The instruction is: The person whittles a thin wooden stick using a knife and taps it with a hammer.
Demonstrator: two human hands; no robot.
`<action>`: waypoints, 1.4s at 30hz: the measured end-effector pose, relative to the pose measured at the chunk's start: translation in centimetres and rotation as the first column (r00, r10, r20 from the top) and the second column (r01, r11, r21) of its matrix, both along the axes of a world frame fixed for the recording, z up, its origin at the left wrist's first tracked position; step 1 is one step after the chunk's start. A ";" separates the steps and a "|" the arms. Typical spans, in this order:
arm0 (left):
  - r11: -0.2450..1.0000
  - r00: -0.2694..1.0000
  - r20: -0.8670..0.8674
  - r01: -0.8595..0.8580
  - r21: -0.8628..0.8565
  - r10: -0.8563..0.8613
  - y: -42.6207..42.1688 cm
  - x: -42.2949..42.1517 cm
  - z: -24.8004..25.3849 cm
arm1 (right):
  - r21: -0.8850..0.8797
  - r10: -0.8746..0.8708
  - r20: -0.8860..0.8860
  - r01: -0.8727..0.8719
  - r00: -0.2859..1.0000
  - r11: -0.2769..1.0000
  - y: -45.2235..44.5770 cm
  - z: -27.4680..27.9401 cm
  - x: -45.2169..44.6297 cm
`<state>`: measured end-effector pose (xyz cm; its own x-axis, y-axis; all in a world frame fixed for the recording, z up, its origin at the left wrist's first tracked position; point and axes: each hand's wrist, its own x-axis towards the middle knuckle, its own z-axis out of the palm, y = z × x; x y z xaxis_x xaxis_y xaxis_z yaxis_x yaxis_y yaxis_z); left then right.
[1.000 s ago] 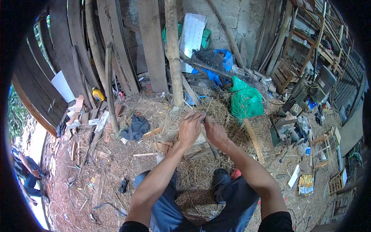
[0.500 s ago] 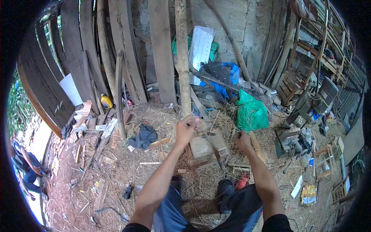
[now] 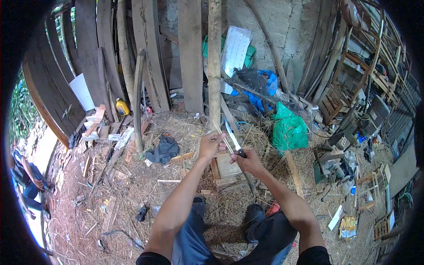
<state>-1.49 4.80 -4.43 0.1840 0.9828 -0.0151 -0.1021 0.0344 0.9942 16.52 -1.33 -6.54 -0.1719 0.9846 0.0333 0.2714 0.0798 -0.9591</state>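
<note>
My right hand [image 3: 248, 160] is closed round the black handle of a knife [image 3: 232, 136]. Its bright blade points up and away, slightly left. Just left of it, my left hand [image 3: 211, 145] pinches a thin pale strip [image 3: 226, 142], which looks like split bamboo or wood. The strip slants down toward my right hand, close beside the blade; whether the two touch I cannot tell. Below both hands a wooden block [image 3: 228, 169] lies on the straw-covered ground, partly hidden by my right hand.
An upright pole [image 3: 214, 66] stands straight ahead. A green plastic bag [image 3: 289, 133] lies to the right, a black bag [image 3: 163, 150] to the left. Planks [image 3: 191, 57] line the back. Farther right is a cluttered metal machine [image 3: 334, 165]. A seated person [image 3: 31, 179] is at far left.
My right hand has moved left from beside the green bag to my left hand, and the knife now shows plainly in it. My left hand stays nearly in place.
</note>
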 end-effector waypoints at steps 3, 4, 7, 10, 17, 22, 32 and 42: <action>0.999 0.985 0.168 0.032 -0.033 -0.026 -0.5 1.4 -2.2 | -0.048 -0.029 -0.106 0.024 0.994 0.999 0.1 -0.2 -0.1; 0.989 0.989 0.082 0.130 -0.075 -0.124 -0.8 1.9 -3.0 | -0.079 -0.053 -0.136 0.043 0.989 0.996 0.0 0.0 -0.1; 0.966 0.981 -0.005 0.190 -0.178 -0.194 0.2 2.7 -6.6 | -0.207 -0.186 -0.077 0.167 0.979 0.964 -0.1 -1.5 -0.2; 0.964 0.998 -0.048 0.027 -0.265 -0.041 0.9 2.8 -7.6 | -0.296 -0.286 -0.132 0.238 0.949 0.925 0.9 -4.0 0.3; 0.947 0.980 -0.101 -0.190 -0.258 0.169 1.0 2.2 -5.3 | -0.189 -0.373 0.122 0.390 0.920 0.901 4.4 -9.4 0.2; 0.949 0.978 -0.174 -0.162 -0.270 0.117 1.4 1.3 -7.1 | -0.240 -0.357 0.301 0.433 0.884 0.869 6.0 -11.2 -0.8; 0.957 0.988 -0.145 -0.090 -0.276 0.051 1.7 1.4 -6.9 | -0.091 -0.446 0.116 0.456 0.888 0.885 5.4 -8.7 1.1; 0.968 0.988 0.001 -0.153 -0.197 0.157 1.2 1.8 -4.5 | -0.410 -0.053 -0.159 -0.017 0.986 0.912 1.2 -2.1 0.4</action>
